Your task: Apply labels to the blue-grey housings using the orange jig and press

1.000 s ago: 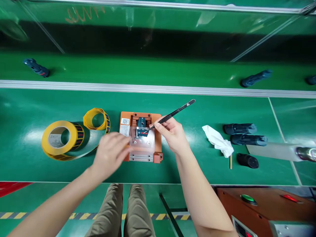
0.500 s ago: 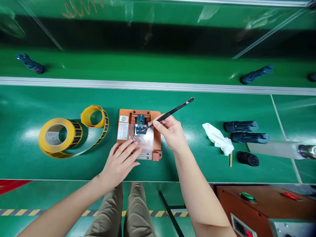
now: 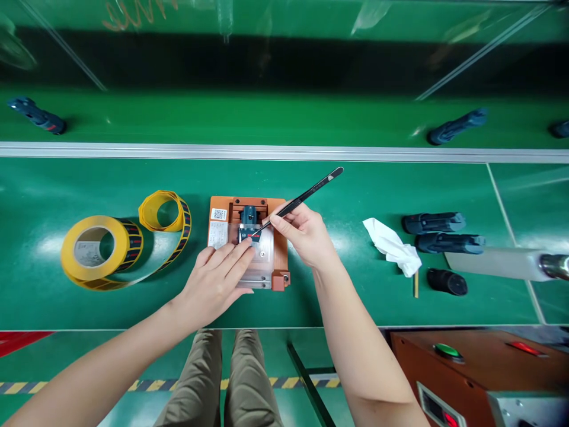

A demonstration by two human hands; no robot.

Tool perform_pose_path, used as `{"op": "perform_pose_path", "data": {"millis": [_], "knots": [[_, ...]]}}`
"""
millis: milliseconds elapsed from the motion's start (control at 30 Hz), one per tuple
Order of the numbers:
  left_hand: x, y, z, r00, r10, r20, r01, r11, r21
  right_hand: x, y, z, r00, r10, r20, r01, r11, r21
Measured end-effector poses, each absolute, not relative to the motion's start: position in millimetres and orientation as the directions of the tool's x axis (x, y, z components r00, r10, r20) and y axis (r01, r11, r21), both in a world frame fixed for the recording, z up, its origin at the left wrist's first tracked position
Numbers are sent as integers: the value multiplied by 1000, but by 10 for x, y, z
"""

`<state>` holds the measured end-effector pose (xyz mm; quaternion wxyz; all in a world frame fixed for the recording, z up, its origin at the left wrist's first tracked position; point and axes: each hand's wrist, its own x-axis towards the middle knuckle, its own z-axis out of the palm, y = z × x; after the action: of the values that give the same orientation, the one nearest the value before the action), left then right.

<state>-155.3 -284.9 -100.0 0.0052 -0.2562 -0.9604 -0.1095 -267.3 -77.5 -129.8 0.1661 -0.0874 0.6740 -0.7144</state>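
Black tweezers [image 3: 313, 188] are pinched in my right hand [image 3: 306, 235], their tip at a dark Bosch label [image 3: 249, 235] over the fixture. The orange fixture [image 3: 281, 249] carries a clear plastic plate [image 3: 265, 261], with a dark blue tool part [image 3: 249, 215] seated at its back. My left hand [image 3: 221, 279] lies on the clear plate, fingers stretched out, its fingertips at the label's lower edge. Whether the tweezers still grip the label I cannot make out.
Left of the fixture stands a yellow label roll [image 3: 71, 252] with its strip curling to the right. A white cloth [image 3: 391, 244], blue tool housings [image 3: 433, 222] and a black cylinder [image 3: 447, 281] lie at the right. A green belt [image 3: 249, 118] runs behind the metal rail [image 3: 249, 152].
My left hand's fingers have moved forward up the clear plate to the label. The right hand keeps the tweezers at the label. The view has shifted slightly.
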Motion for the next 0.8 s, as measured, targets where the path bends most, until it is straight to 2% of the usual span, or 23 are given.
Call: {"op": "perform_pose_path", "data": {"millis": [233,300,367,433,467,500,567,633,700,800], "knots": [[-1601,-2823,-951,-847,532,1,528,839,131,-2671,-795,-1295,-931,-348,-109,112,9,-994],[-1599,-2795,-925,-849,528,-15,522,845,117,-2672,-805,-1288,-935,-331,-127,142,-21,-990],[-1601,-2771,-905,-853,521,-24,515,849,122,-2664,-778,-1272,-963,-236,-131,160,-104,-982],[-1624,-2765,-916,-859,511,4,504,846,176,-2631,-691,-1255,-992,-60,-109,117,-155,-981],[-1648,-2770,-937,-875,483,36,478,851,218,-2599,-626,-1252,-996,23,-89,85,-132,-988],[-1681,-2778,-967,-900,430,75,434,861,267,-2557,-551,-1257,-994,84,-68,62,-66,-996],[-1758,-2799,-1046,-949,293,115,315,865,390,-2446,-394,-1309,-991,132,-35,59,180,-982],[-1804,-2817,-1119,-974,193,120,227,833,505,-2322,-258,-1430,-992,125,-8,66,467,-882],[-1757,-2829,-1157,-954,177,243,286,785,549,-2219,-161,-1611,-995,88,39,31,681,-731],[-1465,-2844,-1138,-758,225,613,563,699,440,-2142,-76,-1897,-993,18,120,-52,831,-554]]}}
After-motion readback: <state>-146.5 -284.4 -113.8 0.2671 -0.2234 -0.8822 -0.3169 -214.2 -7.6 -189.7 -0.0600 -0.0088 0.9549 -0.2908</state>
